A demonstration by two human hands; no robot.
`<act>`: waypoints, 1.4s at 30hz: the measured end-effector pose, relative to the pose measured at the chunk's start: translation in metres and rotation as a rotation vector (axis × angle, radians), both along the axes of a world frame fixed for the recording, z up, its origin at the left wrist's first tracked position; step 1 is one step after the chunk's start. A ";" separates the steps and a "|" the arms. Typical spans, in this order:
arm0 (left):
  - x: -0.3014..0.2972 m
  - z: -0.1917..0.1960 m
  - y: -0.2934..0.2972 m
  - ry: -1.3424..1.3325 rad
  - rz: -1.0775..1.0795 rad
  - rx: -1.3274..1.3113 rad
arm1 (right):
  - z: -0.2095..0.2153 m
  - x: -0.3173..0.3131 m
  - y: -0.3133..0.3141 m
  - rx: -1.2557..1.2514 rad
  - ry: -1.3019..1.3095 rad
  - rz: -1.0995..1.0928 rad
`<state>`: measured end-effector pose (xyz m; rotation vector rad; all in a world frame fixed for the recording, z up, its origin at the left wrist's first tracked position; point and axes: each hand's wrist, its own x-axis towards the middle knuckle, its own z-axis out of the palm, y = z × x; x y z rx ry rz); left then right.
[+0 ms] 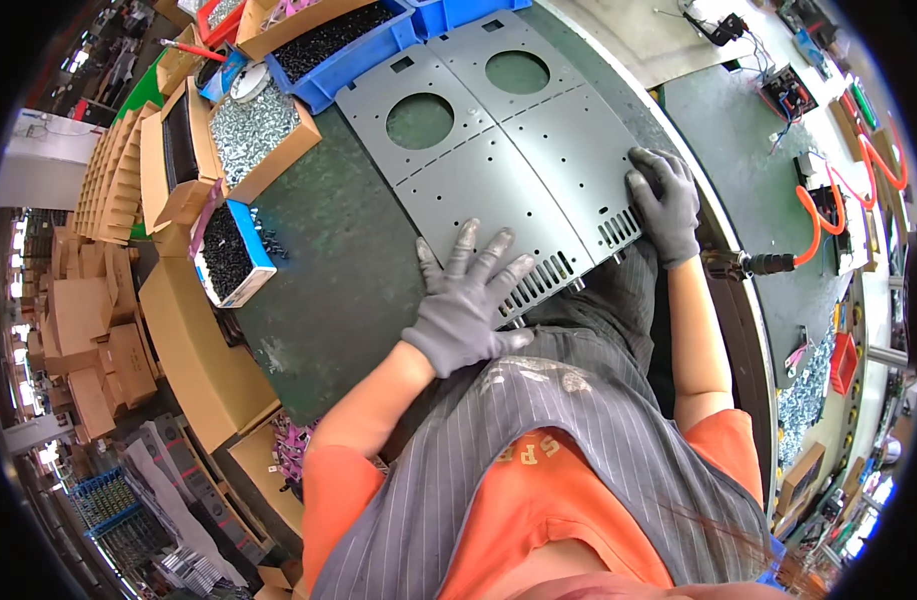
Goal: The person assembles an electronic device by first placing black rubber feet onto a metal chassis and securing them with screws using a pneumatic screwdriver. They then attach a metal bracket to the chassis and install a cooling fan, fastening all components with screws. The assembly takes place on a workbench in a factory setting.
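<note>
Your two gloved hands at a grey metal panel [538, 160], viewed from above. The panel lies directly before you on the dark green worktop [323, 215], its near end by your lap. Two lg. round cutouts occupy its far half; rows of slots line the near edge, w/ short silver pegs showing just below. A centre line divides it lengthwise; seam or fold, can't tell.

Your L hand [465, 305]: at the near-left corner, palm down, fingers spread on the surface, released, i.e. not clenched. Your R hand [665, 205]: at the near-right edge, fingers bent w/ tips on the panel; can't tell if it grasps the edge.

Upper L: blue bin [328, 92] w/ sm. black parts, close to the panel's far-left side; next to it, a cardboard box [281, 163] of silver screws [246, 125]. Lower, nearer your L forearm, a white-and-blue box [248, 288] holds black pcs., some spilled beside it. R side: black tool handle [768, 263] on an orange coiled hose [811, 225], just beyond your R hand.
</note>
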<state>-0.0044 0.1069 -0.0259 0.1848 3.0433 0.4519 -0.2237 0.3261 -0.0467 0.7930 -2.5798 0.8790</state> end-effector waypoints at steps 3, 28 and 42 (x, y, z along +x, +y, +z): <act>-0.010 0.007 -0.044 0.044 0.056 -0.023 | 0.013 -0.008 -0.006 0.107 -0.029 0.017; -0.072 -0.015 -0.149 0.345 0.355 -0.027 | 0.064 -0.240 -0.357 0.519 -0.582 -0.011; -0.075 -0.018 -0.150 0.316 0.362 -0.042 | 0.068 -0.241 -0.363 0.878 -0.403 0.368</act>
